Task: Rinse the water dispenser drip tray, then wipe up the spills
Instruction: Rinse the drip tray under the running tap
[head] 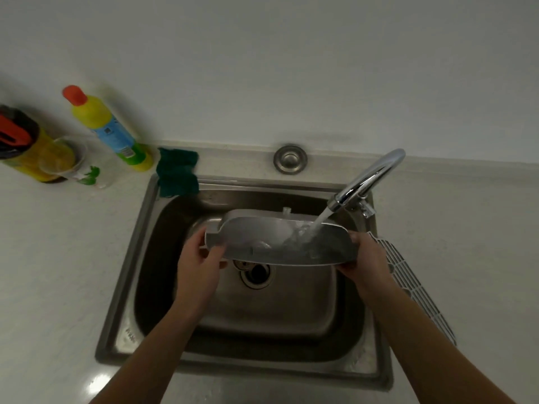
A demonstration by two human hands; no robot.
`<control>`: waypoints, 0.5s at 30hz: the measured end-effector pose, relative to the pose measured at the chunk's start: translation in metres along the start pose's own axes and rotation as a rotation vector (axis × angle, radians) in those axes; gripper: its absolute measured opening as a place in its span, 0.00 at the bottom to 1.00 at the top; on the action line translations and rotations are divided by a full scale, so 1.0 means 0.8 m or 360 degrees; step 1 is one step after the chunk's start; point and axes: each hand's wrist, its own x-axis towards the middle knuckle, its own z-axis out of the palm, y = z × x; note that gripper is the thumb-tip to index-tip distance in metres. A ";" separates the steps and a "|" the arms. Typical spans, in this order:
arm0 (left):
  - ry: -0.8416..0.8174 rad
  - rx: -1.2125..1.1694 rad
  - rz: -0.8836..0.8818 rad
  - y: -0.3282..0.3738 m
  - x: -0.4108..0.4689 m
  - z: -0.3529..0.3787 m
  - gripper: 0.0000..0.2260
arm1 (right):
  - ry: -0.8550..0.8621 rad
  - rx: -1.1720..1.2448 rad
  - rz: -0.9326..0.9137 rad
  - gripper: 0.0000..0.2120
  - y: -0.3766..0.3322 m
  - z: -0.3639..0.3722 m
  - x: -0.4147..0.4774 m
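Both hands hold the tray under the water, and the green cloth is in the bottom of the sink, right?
No. The head view shows the green cloth on the sink's back-left rim. Left hand and right hand do hold the tray under the water.

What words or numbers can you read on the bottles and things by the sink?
None can be read.
Yellow bottle: blue label and barcode, print too blurred.
Bottle with dark cap: label too blurred.
Clear cup: green leaf picture, no readable letters.
Sink rim: stamped mark, too small to read.
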 end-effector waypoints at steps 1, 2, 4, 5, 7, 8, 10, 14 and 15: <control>0.0004 -0.0013 -0.0052 -0.008 0.002 0.003 0.17 | 0.0028 -0.0003 -0.0077 0.19 -0.004 -0.002 0.000; 0.0010 -0.0043 -0.0110 -0.016 0.004 0.007 0.18 | 0.0055 0.0004 -0.0153 0.17 -0.008 -0.001 -0.006; 0.0029 -0.0133 -0.0250 -0.029 0.009 0.017 0.18 | 0.0079 -0.0205 -0.0344 0.11 -0.011 0.001 -0.018; 0.0033 -0.0165 -0.0309 -0.035 0.012 0.022 0.18 | 0.0088 -0.0248 -0.0421 0.13 -0.014 0.001 -0.026; -0.0002 -0.0184 -0.0349 -0.044 0.017 0.032 0.18 | 0.0066 -0.0389 -0.0576 0.16 -0.017 -0.002 -0.043; -0.0038 -0.0191 -0.0348 -0.047 0.018 0.038 0.18 | 0.0054 -0.0396 -0.0647 0.17 -0.018 -0.005 -0.049; -0.0116 -0.0263 -0.0382 -0.050 0.019 0.049 0.20 | 0.0056 -0.0488 -0.0751 0.20 -0.018 -0.014 -0.058; -0.0328 -0.0445 -0.0594 -0.049 0.020 0.067 0.22 | 0.0087 -0.0553 -0.0867 0.22 -0.013 -0.029 -0.075; -0.0366 -0.0440 -0.0626 -0.049 0.019 0.069 0.22 | 0.0087 -0.0526 -0.0875 0.22 -0.010 -0.033 -0.079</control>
